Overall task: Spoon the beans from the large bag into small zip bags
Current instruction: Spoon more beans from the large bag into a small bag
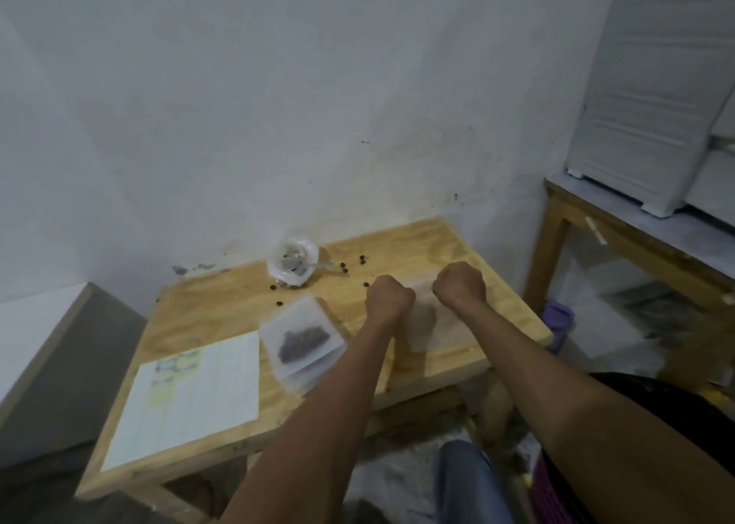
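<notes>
The large clear bag (293,263) of beans stands open at the back of the wooden table (222,304), with a spoon handle (320,265) sticking out to the right. A small zip bag (302,340) with dark beans inside lies flat near the table's middle. Both my hands are over the right part of the table, and a blurred clear small zip bag (424,316) hangs between them. My left hand (389,297) and my right hand (460,284) each have curled fingers gripping its top edge.
Several loose beans (344,267) lie scattered near the large bag. A sheet of paper (191,396) covers the table's near left. A second table (636,241) with a white plastic unit (652,97) stands at the right. A wall runs behind.
</notes>
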